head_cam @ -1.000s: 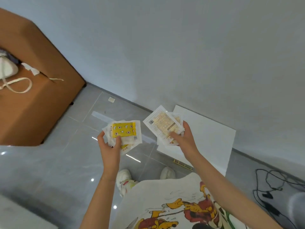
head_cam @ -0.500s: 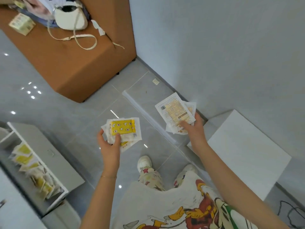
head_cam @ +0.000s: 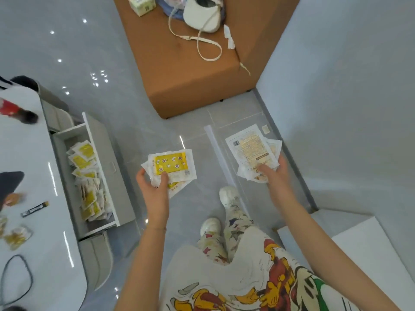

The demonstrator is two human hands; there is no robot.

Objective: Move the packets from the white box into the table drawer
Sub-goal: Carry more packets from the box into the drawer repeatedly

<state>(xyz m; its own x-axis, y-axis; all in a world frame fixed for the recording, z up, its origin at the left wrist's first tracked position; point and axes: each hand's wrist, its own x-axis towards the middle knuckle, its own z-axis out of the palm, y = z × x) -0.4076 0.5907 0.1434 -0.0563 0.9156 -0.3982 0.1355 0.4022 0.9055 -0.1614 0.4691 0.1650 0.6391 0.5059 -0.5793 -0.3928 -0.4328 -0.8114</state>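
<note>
Closest in, at the person's right side, the white rectangular box (head_cam: 370,254) shows only a flat pale face, so I cannot tell whether more packets lie inside it. Ahead of it, over the grey tiled floor (head_cam: 139,104), the left hand (head_cam: 155,187) grips a small fanned stack of white sachets topped by a yellow star-printed packet (head_cam: 170,166), with the thumb curled over the upper face and the fingers underneath. The right hand (head_cam: 272,173) pinches a second stack, white packets with beige printed backs (head_cam: 250,149), in the same way, thumb on top. Both stacks are in the air, well apart from each other and not yet over the drawer. To the left, the pale grey table drawer (head_cam: 107,167) stands pulled open under the glossy white tabletop (head_cam: 45,232). A long row of yellow-and-white packets (head_cam: 87,182) already fills much of it, so a good part of the job looks done. What is left, by my reading, is to carry these two handfuls leftwards, drop them in, and then check the box. A few blurred sachets (head_cam: 18,237) lie on the tabletop. Farthest off, a brown upholstered block (head_cam: 195,68) carries a white handbag (head_cam: 202,16).
</note>
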